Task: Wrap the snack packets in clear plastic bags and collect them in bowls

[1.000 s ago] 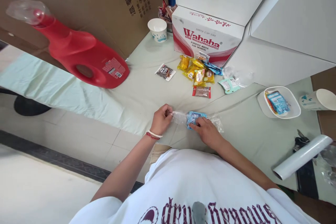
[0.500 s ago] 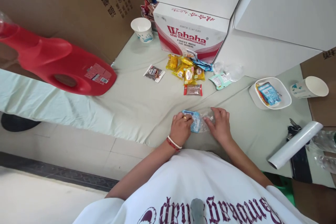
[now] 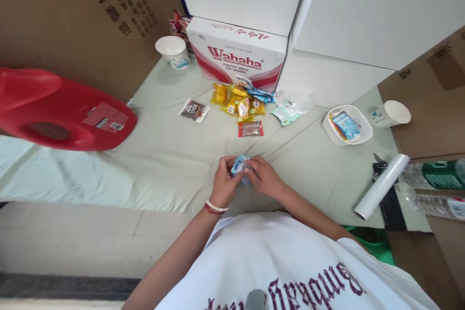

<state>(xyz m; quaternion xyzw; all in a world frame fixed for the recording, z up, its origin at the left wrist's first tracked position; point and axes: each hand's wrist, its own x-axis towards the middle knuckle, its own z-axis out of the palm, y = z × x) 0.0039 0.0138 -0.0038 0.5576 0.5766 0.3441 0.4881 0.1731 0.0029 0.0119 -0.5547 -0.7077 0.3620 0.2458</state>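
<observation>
Between my two hands, close to my body at the table's front edge, is a small blue packet [image 3: 239, 164] with clear plastic wrap around it. My left hand [image 3: 224, 181] has its fingers closed on the packet's left side. From the right, my right hand [image 3: 264, 177] pinches the packet and its plastic. Fingers cover much of the packet, and its print is blurred. Farther out lie a red-edged brown packet [image 3: 250, 129], several yellow snack packets [image 3: 242, 106], a dark packet with a white label [image 3: 194, 110] and a pale green packet [image 3: 286, 113].
A Wahaha carton [image 3: 236, 55] stands at the back beside a paper cup [image 3: 174, 52]. At left is a large red jug [image 3: 72, 111]. On the right are a white bowl [image 3: 331, 131] of packets, a tipped paper cup [image 3: 392, 114], a film roll [image 3: 381, 186] and plastic bottles [image 3: 439, 174].
Both hands have drawn together around the blue packet, and the plastic that was spread out is now gathered about it. The view has swung to the right.
</observation>
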